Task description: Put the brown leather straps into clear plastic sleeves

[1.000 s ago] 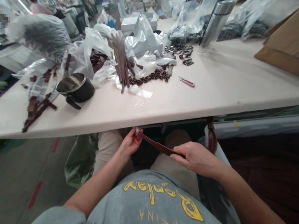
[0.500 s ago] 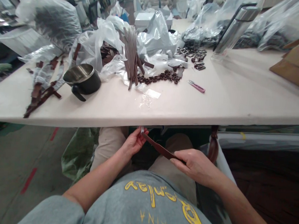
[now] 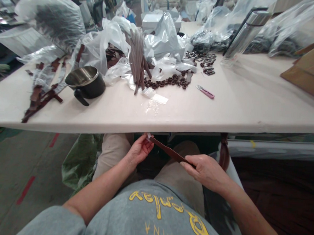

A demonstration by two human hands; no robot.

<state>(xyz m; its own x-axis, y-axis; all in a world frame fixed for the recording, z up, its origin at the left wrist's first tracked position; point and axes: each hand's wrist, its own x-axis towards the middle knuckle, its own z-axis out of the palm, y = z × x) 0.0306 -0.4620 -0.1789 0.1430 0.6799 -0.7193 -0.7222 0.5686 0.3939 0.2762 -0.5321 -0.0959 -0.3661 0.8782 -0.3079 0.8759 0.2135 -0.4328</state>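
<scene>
Below the table's front edge, over my lap, I hold a dark brown leather strap [image 3: 168, 152] between both hands. My left hand [image 3: 138, 151] pinches its upper end, where a small whitish piece shows at the fingertips. My right hand [image 3: 206, 171] is closed on the strap's lower part, fingers curled over it. More dark brown strap [image 3: 224, 151] hangs down beside my right thigh, under the table.
The white table [image 3: 226, 107] carries a dark metal pot [image 3: 85, 83], brown straps [image 3: 41, 94] at the left, a bundle of grey-brown strips [image 3: 138, 56], small brown loops [image 3: 166, 82], metal buckles [image 3: 203, 60], a pink tool [image 3: 205, 92], plastic bags, a steel bottle [image 3: 244, 32] and a cardboard box [image 3: 310, 68].
My view has tilted slightly, so the table sits lower in the picture. Both hands keep their hold on the strap and have barely shifted.
</scene>
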